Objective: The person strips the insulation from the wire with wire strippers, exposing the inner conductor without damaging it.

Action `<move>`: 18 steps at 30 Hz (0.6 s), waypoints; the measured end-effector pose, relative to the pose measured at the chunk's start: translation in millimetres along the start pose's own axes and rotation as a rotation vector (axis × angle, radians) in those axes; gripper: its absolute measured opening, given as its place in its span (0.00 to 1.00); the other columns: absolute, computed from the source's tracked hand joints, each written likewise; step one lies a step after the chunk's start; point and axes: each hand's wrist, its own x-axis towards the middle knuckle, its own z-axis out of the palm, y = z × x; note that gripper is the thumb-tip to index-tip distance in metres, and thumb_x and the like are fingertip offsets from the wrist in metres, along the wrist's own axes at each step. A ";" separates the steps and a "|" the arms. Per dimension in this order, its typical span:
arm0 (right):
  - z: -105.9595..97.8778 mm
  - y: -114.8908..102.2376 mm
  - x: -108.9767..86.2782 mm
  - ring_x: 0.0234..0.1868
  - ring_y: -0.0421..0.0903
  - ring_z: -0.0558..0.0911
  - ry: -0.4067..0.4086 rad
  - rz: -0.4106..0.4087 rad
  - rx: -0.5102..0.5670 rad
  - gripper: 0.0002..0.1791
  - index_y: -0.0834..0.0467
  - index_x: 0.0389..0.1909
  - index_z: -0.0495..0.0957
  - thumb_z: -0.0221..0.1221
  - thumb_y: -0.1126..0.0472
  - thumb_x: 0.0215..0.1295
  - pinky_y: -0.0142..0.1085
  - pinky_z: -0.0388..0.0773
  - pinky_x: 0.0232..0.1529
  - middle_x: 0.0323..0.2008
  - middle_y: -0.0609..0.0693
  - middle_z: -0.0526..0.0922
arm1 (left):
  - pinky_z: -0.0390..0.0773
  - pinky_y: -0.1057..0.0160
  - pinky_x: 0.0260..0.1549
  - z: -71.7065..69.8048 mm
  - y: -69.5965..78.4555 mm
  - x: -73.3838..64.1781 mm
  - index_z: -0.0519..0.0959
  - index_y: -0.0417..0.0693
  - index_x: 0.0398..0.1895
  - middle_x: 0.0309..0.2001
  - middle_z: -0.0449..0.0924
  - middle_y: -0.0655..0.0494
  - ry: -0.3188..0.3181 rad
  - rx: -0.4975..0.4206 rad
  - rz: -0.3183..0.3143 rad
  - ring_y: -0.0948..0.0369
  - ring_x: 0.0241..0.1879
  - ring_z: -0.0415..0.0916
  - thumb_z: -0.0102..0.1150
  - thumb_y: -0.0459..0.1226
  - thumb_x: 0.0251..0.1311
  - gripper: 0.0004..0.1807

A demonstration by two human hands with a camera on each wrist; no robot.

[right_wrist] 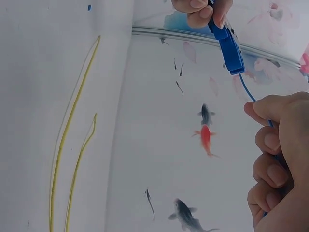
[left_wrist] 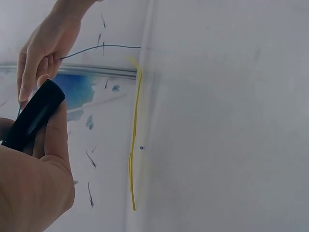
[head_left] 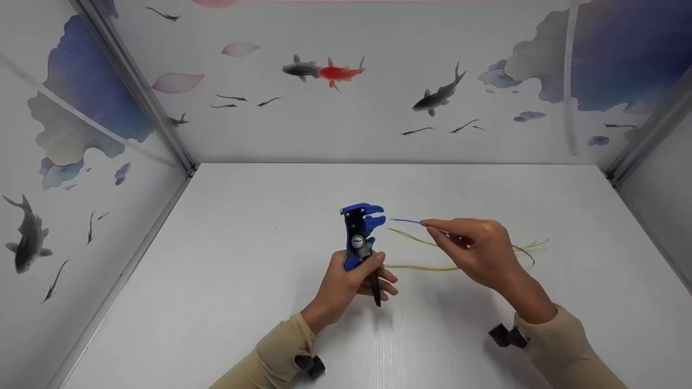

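Observation:
My left hand (head_left: 340, 286) holds a blue and black wire stripper (head_left: 356, 227) upright by its handles, its jaws at the top, apart and facing right. In the left wrist view, the fingers wrap the black handle (left_wrist: 36, 113). Between thumb and forefinger, my right hand (head_left: 484, 251) pinches a thin blue wire (head_left: 405, 220). One end points left, at the stripper's jaws; the tail passes through the palm and shows beyond the hand. The right wrist view has the wire (right_wrist: 247, 87) overlapping the blue head of the stripper (right_wrist: 231, 53).
Several yellow wires (head_left: 421, 267) lie on the white table (head_left: 243, 216) beneath and behind my right hand. A tiny blue piece (right_wrist: 89, 7) lies on the table. Printed walls (head_left: 351, 124) stand at the back and sides.

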 end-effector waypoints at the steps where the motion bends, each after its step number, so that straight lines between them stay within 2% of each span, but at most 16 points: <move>1: 1.3 0.8 -0.1 0.21 0.31 0.69 -0.001 0.000 0.003 0.16 0.49 0.52 0.93 0.74 0.66 0.67 0.23 0.68 0.23 0.33 0.42 0.93 | 0.93 0.47 0.40 -1.3 0.1 0.3 0.81 0.39 0.49 0.40 0.93 0.42 0.003 -0.002 0.002 0.50 0.36 0.94 0.60 0.50 0.80 0.20; 5: 7.2 4.1 -2.2 0.21 0.31 0.71 -0.018 0.014 0.016 0.16 0.48 0.52 0.93 0.74 0.66 0.66 0.23 0.69 0.23 0.35 0.42 0.94 | 0.92 0.45 0.42 -7.4 0.4 2.3 0.81 0.38 0.48 0.41 0.93 0.40 0.020 -0.012 0.009 0.48 0.37 0.94 0.61 0.49 0.79 0.20; 7: 10.1 5.1 -4.3 0.21 0.30 0.71 -0.033 0.020 0.019 0.16 0.47 0.52 0.93 0.75 0.66 0.66 0.22 0.70 0.23 0.36 0.42 0.94 | 0.92 0.44 0.43 -10.9 0.6 2.9 0.80 0.34 0.49 0.42 0.93 0.40 0.026 -0.019 0.013 0.48 0.38 0.94 0.61 0.49 0.79 0.23; 12: 15.4 7.2 -12.7 0.22 0.29 0.70 -0.076 0.003 -0.005 0.16 0.46 0.52 0.93 0.75 0.66 0.66 0.22 0.68 0.23 0.31 0.35 0.91 | 0.92 0.44 0.44 -20.9 1.8 0.2 0.78 0.27 0.52 0.43 0.92 0.39 0.049 -0.006 0.001 0.48 0.38 0.94 0.62 0.49 0.79 0.27; 18: 21.9 8.9 -23.6 0.21 0.27 0.68 -0.143 0.015 -0.024 0.16 0.43 0.51 0.93 0.76 0.63 0.65 0.22 0.66 0.23 0.26 0.31 0.88 | 0.92 0.45 0.44 -33.2 2.1 -4.9 0.80 0.30 0.52 0.43 0.92 0.40 0.086 0.034 -0.019 0.48 0.38 0.94 0.63 0.50 0.78 0.26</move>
